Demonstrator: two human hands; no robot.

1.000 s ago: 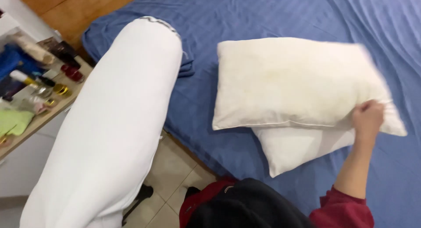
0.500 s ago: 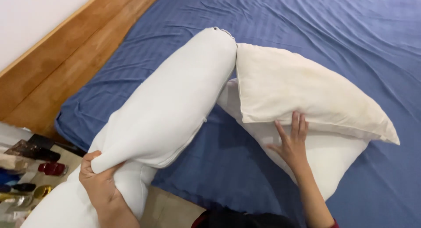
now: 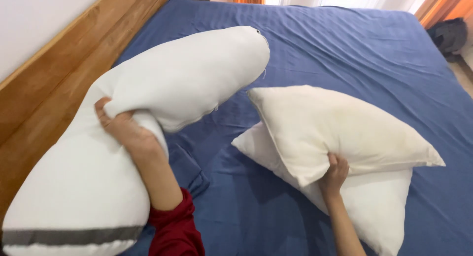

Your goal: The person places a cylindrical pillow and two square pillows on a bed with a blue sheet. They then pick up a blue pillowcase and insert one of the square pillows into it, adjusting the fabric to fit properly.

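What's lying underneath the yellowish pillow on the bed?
A second, whiter pillow lies under the yellowish pillow, its corners sticking out left and below. The right hand grips the pair's edge. Most of the lower pillow's top is covered.

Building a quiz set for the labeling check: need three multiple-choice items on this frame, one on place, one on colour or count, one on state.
1. Where does the cream pillow lie?
A. on the white pillow
B. on the floor
C. against the wooden headboard

2. What colour is the bed sheet?
A. grey
B. blue
C. green

3. What is the left hand doing?
A. resting flat on the sheet
B. hanging free
C. gripping the long white bolster

Key:
1 A, it overlaps the top of the white pillow, with the right hand at its lower edge.
2 B, the whole sheet is blue.
3 C, its fingers pinch the bolster's fabric mid-length.
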